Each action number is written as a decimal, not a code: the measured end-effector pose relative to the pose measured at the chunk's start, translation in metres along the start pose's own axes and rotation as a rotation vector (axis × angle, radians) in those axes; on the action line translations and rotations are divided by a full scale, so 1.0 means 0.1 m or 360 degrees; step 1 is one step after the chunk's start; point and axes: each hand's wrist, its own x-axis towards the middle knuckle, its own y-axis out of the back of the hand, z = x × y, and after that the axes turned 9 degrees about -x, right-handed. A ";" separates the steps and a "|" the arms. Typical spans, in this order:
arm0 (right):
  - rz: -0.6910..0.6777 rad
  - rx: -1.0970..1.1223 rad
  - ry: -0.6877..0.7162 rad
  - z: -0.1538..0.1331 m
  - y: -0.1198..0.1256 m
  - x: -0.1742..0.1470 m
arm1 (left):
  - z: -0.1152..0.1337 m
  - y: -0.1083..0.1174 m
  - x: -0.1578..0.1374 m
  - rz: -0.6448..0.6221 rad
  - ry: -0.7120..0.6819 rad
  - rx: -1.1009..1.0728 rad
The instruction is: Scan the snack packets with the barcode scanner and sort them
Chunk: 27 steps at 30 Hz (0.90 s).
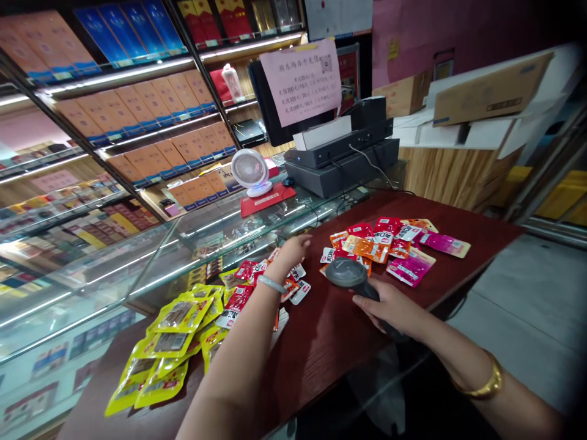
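The right hand (389,302) has its fingers clamped round the handle of a dark grey plastic handheld scanner with a rounded head (347,272), held over the near edge of a loose heap of small, shiny red, orange, white and magenta packets (367,247). Reading the clock from the scanner's head, that heap spreads from twelve to three o'clock, its magenta packets lying at two to three. The left hand (297,252) is at ten o'clock, a pale bangle (271,284) on its wrist; its fingers are bent, but whether they meet or grip anything I cannot tell. Beneath that wrist, at nine o'clock, lie small red and white glossy packets (239,297), partly hidden by the forearm. At eight o'clock they meet an overlapping pile of bright yellow packets with clear windows (180,315). All these packets rest on a dark red-brown wooden bench (316,354). At between ten and eleven a round white fan (250,168) stands on a flat red sheet (280,194) atop a glass display case (153,256); at twelve sits a low, dark grey boxy machine (342,165). A gold bracelet (488,380) circles the right forearm.
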 end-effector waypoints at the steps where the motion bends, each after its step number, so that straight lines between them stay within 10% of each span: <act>1: -0.0005 0.0000 -0.0012 0.02 0.00 0.00 | -0.12 0.10 0.00 -0.0042 0.0027 0.0422; 4: -0.0008 0.0032 -0.0034 0.06 0.00 0.01 | -0.45 0.36 -0.05 -0.0220 0.0179 0.0984; 16: -0.0022 0.0042 -0.0119 0.11 -0.06 0.07 | -0.73 0.59 0.03 -0.0360 0.0335 0.1039; 27: 0.0058 0.0122 -0.0026 0.10 -0.09 0.10 | -0.42 0.43 -0.13 0.0186 0.0343 0.0892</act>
